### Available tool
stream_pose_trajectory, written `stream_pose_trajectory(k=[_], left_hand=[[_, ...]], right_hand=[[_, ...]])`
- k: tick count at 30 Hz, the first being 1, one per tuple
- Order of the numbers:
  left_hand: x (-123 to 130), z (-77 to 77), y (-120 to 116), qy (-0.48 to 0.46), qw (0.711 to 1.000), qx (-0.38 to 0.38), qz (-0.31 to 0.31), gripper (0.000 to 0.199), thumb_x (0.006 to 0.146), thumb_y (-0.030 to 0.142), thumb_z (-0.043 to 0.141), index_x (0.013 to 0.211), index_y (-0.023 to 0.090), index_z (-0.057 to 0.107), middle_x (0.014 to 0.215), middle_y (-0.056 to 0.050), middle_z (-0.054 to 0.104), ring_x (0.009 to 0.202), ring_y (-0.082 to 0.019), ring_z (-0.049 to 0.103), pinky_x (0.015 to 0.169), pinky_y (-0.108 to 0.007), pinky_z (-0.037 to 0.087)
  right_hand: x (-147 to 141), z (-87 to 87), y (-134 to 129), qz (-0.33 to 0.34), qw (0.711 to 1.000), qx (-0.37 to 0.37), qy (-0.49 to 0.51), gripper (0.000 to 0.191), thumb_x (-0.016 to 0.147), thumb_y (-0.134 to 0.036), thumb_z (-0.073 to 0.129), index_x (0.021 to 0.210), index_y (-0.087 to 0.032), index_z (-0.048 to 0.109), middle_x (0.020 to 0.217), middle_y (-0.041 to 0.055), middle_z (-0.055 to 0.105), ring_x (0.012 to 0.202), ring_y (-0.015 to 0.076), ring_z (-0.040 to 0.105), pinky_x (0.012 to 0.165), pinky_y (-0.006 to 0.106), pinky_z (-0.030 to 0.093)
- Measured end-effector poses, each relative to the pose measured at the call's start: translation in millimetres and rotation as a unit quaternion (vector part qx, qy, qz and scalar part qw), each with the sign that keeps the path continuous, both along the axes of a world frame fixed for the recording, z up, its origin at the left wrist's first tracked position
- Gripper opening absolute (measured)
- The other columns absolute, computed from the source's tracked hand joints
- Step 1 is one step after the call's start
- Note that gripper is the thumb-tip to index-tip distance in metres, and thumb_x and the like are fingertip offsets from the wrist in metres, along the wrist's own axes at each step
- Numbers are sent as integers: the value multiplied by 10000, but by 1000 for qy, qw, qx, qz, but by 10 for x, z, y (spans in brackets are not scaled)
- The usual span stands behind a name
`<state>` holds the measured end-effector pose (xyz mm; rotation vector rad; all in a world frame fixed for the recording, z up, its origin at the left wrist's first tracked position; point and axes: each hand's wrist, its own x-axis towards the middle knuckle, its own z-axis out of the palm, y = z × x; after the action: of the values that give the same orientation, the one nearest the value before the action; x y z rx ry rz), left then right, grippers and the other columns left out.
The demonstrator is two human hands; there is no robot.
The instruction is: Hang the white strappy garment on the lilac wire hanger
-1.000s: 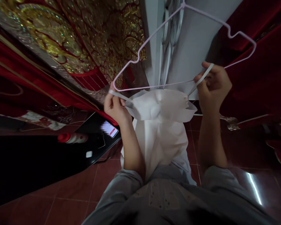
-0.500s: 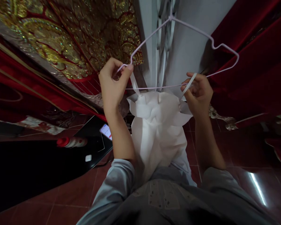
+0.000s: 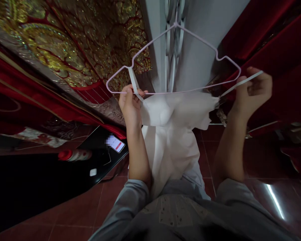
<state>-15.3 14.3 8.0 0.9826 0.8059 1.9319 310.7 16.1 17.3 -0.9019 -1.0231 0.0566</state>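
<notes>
A thin lilac clothes hanger [image 3: 154, 39] hangs in front of me, its hook at the top. The left strap [image 3: 133, 80] of a white dress [image 3: 172, 134] loops over the hanger's left notch. My left hand [image 3: 131, 107] is closed around the hanger's lower bar, with that strap running by its fingers. Out past the hanger's right end, my right hand [image 3: 256, 92] pinches the other strap [image 3: 248, 79] and draws it taut, apart from the right notch. The dress hangs below the bar, its bodice spread and its lower part against my front.
Gold sequined red garments [image 3: 90, 40] hang on the left, dark red cloth [image 3: 273, 53] on the right. A folding metal lattice [image 3: 173, 50] stands behind the hanger. On a black table [image 3: 40, 187] lie a phone [image 3: 117, 144], a red-capped bottle [image 3: 75, 155] and a small white case [image 3: 93, 172].
The left strap now sits over the hanger's left notch, and my left hand has moved down to the lower bar. My right hand has pulled its strap outward to the right. The hanger has shifted left.
</notes>
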Motion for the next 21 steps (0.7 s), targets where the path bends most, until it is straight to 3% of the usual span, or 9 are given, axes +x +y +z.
stream_pose_trajectory(k=[3, 6, 11, 14, 16, 18, 21], left_hand=[[-24, 8, 15, -11, 1000, -4, 3, 418, 995, 638, 759, 943, 241, 639, 745, -10, 668, 780, -206, 742, 830, -330, 624], [3, -21, 0, -23, 1000, -8, -2, 380, 1002, 600, 764, 940, 243, 650, 740, -11, 684, 758, -201, 739, 808, -323, 620], [31, 23, -55, -22, 1000, -22, -5, 321, 1024, 514, 759, 895, 241, 653, 733, -19, 686, 766, -202, 746, 817, -325, 616], [47, 87, -90, -11, 999, -40, 10, 345, 1023, 529, 758, 893, 236, 630, 722, -10, 675, 764, -201, 742, 836, -328, 609], [71, 106, -111, -9, 999, -40, 13, 367, 1013, 551, 763, 895, 233, 623, 736, -13, 684, 777, -203, 744, 849, -333, 603], [96, 93, -131, -9, 999, -31, 8, 381, 997, 571, 773, 906, 230, 630, 761, -24, 707, 797, -208, 746, 858, -340, 596], [109, 22, -178, -6, 1000, -18, -1, 372, 970, 574, 795, 962, 223, 669, 835, -45, 770, 839, -212, 747, 841, -332, 570]], right_hand=[[106, 247, 77, 54, 995, -51, -65, 293, 765, -430, 923, 960, -294, 750, 973, 54, 719, 853, 208, 659, 761, 389, 565], [-24, 525, 41, 90, 976, -108, -164, 235, 798, -300, 909, 955, -329, 736, 959, 32, 733, 865, 217, 671, 839, 422, 580], [-120, 726, -31, 1, 968, -60, -242, 307, 754, -276, 925, 980, -333, 725, 1026, 36, 682, 984, 252, 664, 935, 435, 586], [-165, 666, -91, -20, 971, 7, -236, 250, 781, -324, 906, 957, -298, 731, 992, 46, 661, 977, 243, 656, 918, 414, 560], [-292, 563, -174, 4, 978, 20, -208, 142, 871, -335, 824, 958, -286, 724, 904, 29, 645, 859, 197, 624, 825, 375, 530], [-483, 413, -286, 95, 971, -67, -207, 160, 937, -346, 756, 1085, -300, 719, 781, -17, 612, 700, 154, 554, 699, 333, 480], [-772, 139, -453, 245, 897, -273, -245, 459, 936, -362, 761, 1370, -311, 621, 666, -82, 578, 566, 130, 485, 595, 301, 407]])
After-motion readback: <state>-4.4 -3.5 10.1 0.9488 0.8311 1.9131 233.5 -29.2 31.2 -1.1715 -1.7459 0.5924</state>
